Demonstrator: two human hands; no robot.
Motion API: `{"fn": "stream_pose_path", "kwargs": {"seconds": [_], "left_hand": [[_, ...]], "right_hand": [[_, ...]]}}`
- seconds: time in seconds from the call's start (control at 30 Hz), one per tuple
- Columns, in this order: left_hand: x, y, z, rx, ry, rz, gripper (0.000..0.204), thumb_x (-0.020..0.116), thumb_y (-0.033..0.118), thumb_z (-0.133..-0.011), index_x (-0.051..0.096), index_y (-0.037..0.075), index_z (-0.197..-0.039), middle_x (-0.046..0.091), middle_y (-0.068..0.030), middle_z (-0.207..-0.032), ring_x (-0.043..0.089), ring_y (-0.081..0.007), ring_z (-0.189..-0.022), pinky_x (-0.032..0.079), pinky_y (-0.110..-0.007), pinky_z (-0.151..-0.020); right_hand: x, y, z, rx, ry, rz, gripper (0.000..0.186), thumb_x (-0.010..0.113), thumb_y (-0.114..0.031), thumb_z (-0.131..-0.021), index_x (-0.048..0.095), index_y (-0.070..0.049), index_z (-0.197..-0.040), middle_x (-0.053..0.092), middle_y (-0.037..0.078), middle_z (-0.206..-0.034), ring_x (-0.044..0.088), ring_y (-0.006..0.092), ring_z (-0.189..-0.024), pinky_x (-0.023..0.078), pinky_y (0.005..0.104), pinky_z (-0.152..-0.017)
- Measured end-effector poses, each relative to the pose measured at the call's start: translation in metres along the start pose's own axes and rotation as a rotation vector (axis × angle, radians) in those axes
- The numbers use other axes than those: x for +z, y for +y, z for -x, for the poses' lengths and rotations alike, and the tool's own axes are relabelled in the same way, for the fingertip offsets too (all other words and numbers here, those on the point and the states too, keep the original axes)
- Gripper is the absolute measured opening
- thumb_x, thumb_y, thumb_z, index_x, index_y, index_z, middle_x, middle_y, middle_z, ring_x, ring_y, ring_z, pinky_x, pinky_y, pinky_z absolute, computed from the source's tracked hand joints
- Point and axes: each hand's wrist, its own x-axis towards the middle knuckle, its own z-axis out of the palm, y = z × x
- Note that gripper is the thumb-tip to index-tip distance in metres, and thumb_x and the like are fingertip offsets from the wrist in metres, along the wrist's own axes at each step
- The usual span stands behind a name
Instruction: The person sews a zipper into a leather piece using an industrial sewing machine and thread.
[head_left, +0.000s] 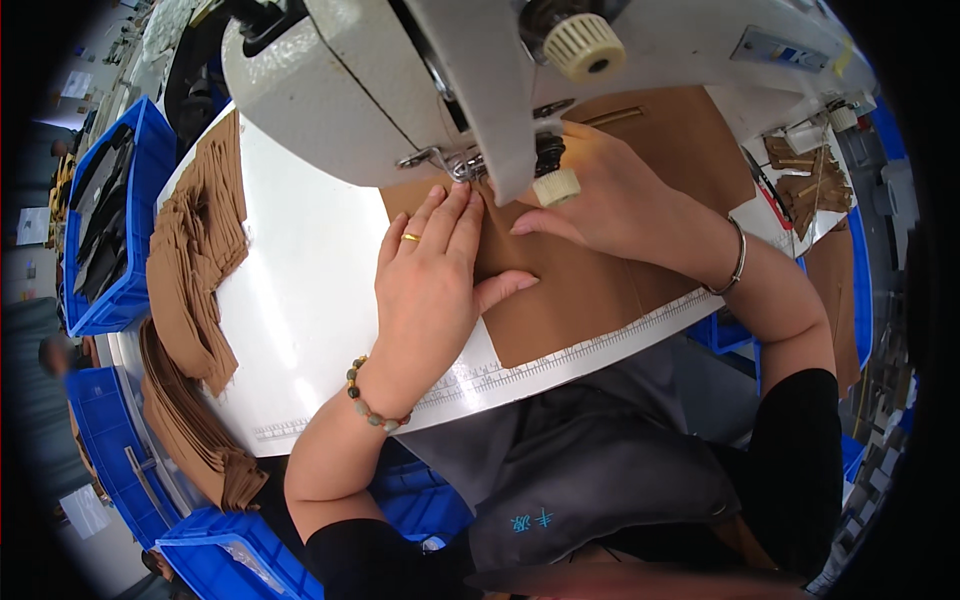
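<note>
A brown fabric piece point(560, 310) lies flat on the white sewing table, running under the head of a sewing machine point(340, 90). My left hand point(430, 250) rests on the cloth with fingers stretched toward the presser foot point(462, 168) and thumb spread to the side. Just right of the needle area, my right hand point(600, 195) lies on the same fabric, its thumb apart; its other fingertips are partly hidden behind the machine. A slit-like opening with a stitched edge shows in the fabric beyond the right hand.
Stacked brown fabric pieces point(195, 250) lie on the table's left side, with more brown pieces point(190, 430) hanging below. Blue crates point(150, 200) stand at the left. A printed ruler point(600, 338) follows the near table edge. Small brown scraps point(815, 190) lie at right.
</note>
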Motion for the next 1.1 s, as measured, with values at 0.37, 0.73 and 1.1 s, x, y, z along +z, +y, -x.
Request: {"fn": "stream_pose_path", "kwargs": {"seconds": [0.37, 0.73, 1.1], "left_hand": [[0.000, -0.001, -0.001, -0.001, -0.009, 0.002, 0.086, 0.079, 0.057, -0.073, 0.065, -0.002, -0.133, 0.066, -0.0152, -0.137, 0.060, -0.0298, -0.132, 0.046, -0.046, -0.108], [-0.003, -0.001, -0.002, -0.002, 0.006, 0.007, 0.081, 0.079, 0.057, -0.075, 0.066, -0.003, -0.129, 0.063, -0.0162, -0.142, 0.059, -0.0327, -0.133, 0.044, -0.046, -0.111], [-0.004, 0.002, -0.001, -0.005, -0.002, -0.018, 0.081, 0.079, 0.060, -0.074, 0.068, -0.003, -0.125, 0.065, -0.0142, -0.140, 0.061, -0.0321, -0.131, 0.044, -0.048, -0.111]], "right_hand": [[0.003, 0.001, 0.000, 0.008, -0.039, 0.041, 0.036, 0.072, -0.039, -0.090, 0.076, -0.006, -0.103, 0.070, 0.011, -0.119, 0.064, 0.0275, -0.119, 0.047, 0.0415, -0.104], [-0.029, 0.020, -0.005, 0.274, 0.447, -0.015, 0.016, 0.073, -0.030, -0.092, 0.082, -0.017, -0.091, 0.072, 0.005, -0.075, 0.068, 0.0255, -0.067, 0.052, 0.0401, -0.064], [-0.029, 0.023, -0.003, 0.249, 0.454, -0.090, 0.017, 0.071, -0.028, -0.093, 0.080, -0.014, -0.092, 0.070, 0.007, -0.074, 0.066, 0.0285, -0.066, 0.051, 0.0405, -0.063]]}}
